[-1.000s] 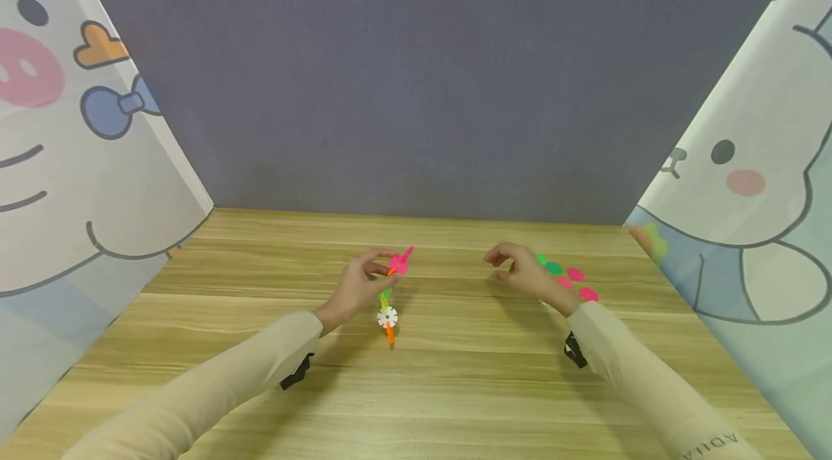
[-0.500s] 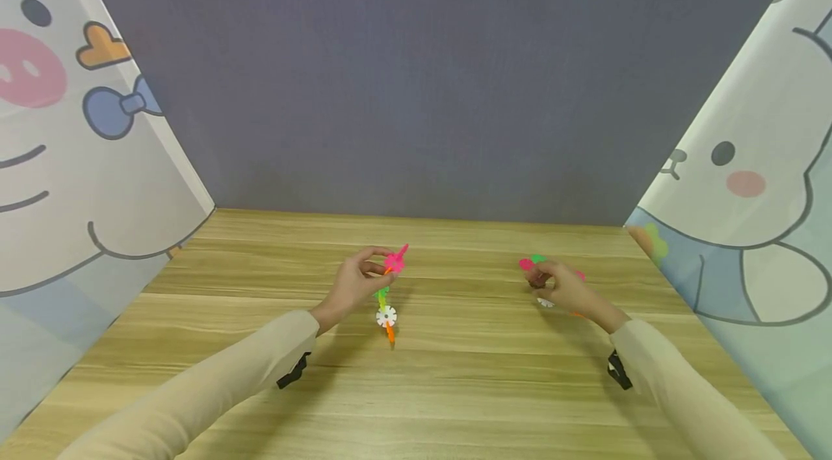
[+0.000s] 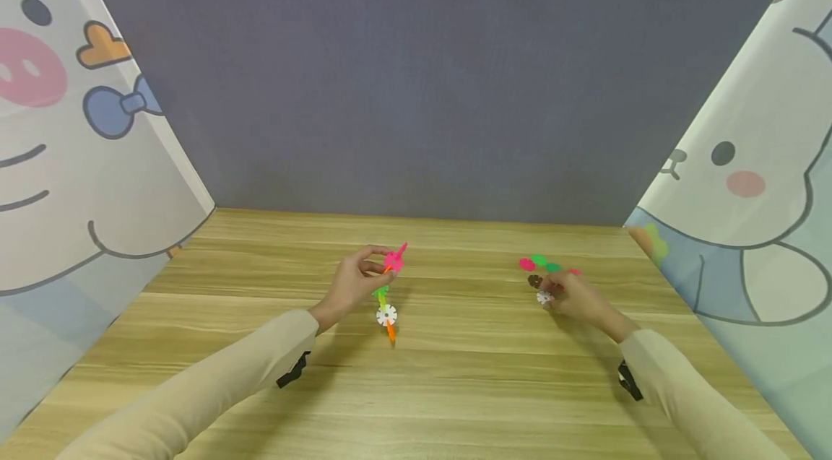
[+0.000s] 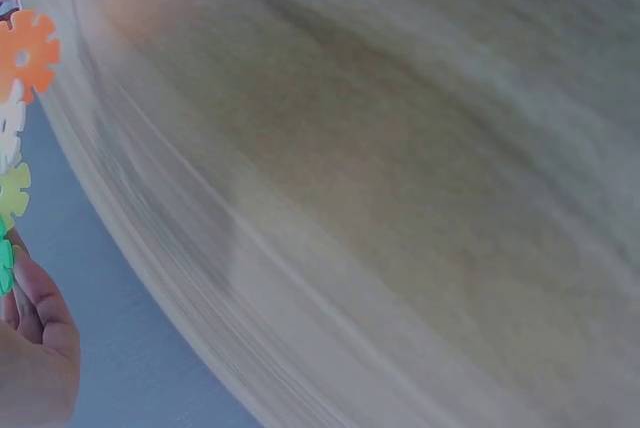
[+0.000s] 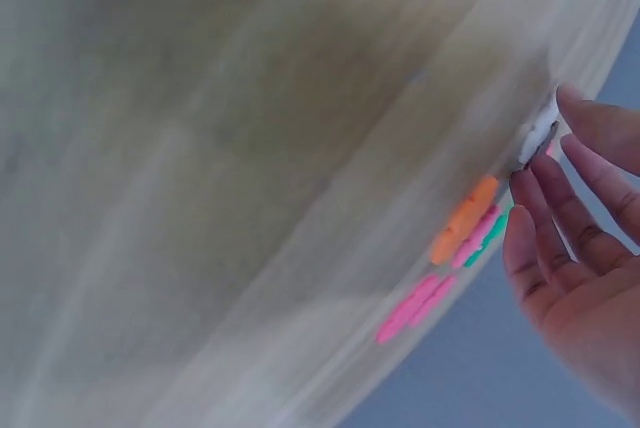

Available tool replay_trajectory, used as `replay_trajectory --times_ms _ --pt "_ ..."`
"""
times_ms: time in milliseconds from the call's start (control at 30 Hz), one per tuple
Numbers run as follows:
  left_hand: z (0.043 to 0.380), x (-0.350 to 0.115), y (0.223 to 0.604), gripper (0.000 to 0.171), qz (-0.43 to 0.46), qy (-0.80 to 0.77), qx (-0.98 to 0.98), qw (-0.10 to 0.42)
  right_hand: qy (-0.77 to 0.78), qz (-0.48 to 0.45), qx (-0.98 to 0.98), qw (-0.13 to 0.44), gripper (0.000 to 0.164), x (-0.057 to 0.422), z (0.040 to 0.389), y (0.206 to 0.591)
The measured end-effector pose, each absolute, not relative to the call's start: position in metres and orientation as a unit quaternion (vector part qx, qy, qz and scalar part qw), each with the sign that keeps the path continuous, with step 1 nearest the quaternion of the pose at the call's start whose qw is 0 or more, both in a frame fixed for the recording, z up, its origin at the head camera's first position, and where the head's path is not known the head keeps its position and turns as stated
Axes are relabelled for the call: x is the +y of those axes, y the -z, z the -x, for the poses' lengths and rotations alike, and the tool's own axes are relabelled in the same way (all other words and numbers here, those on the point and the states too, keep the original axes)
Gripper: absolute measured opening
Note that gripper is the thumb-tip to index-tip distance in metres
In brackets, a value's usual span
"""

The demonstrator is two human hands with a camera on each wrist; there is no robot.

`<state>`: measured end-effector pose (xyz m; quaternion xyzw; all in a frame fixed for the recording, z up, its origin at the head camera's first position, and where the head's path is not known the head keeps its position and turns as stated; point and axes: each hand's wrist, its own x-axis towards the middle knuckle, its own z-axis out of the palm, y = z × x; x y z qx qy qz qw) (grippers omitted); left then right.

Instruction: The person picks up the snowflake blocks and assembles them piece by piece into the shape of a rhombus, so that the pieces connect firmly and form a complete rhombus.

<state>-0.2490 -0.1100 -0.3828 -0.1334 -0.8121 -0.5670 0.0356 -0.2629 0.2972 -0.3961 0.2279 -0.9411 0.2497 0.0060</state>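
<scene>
In the head view, my left hand [image 3: 354, 285] pinches a chain of slotted plastic snowflake discs above the table. Pink discs [image 3: 393, 262] top the chain; below come green, yellow, a white disc [image 3: 386, 315] and an orange disc [image 3: 391, 331] at its lower end. The left wrist view shows the chain's orange disc [image 4: 28, 53] and green disc [image 4: 6, 266] by my fingers. On the right, my right hand [image 3: 578, 299] pinches a loose white snowflake disc [image 3: 544, 297] at its edge, with thumb and fingers on either side of it [image 5: 540, 133]. My right palm hides some discs.
Loose snowflake discs lie around my right hand: a brown one [image 3: 535, 281], a pink one [image 3: 527, 264] and green ones [image 3: 539, 259]. An orange disc [image 5: 465, 220] shows in the right wrist view. A dark panel [image 3: 416, 84] stands behind the wooden table [image 3: 455, 373], with printed side walls.
My right hand has gone right to the loose discs, moved off the brown disc, which now lies uncovered, and come to the white one. My left hand and its chain have barely shifted.
</scene>
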Motion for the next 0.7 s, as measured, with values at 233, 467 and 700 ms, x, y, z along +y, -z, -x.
replay_trajectory --times_ms 233,467,700 --pt "0.249 -0.111 0.385 0.035 0.137 0.566 -0.812 0.041 -0.224 -0.229 -0.947 0.021 0.020 0.298 0.262 0.399" --pt "0.249 -0.109 0.384 0.036 0.132 0.560 -0.816 0.045 -0.237 -0.221 -0.946 0.026 0.022 0.296 0.265 0.397" --pt "0.235 -0.105 0.365 0.039 0.142 0.557 -0.817 0.048 -0.241 -0.229 -0.943 0.016 0.017 0.296 0.268 0.391"
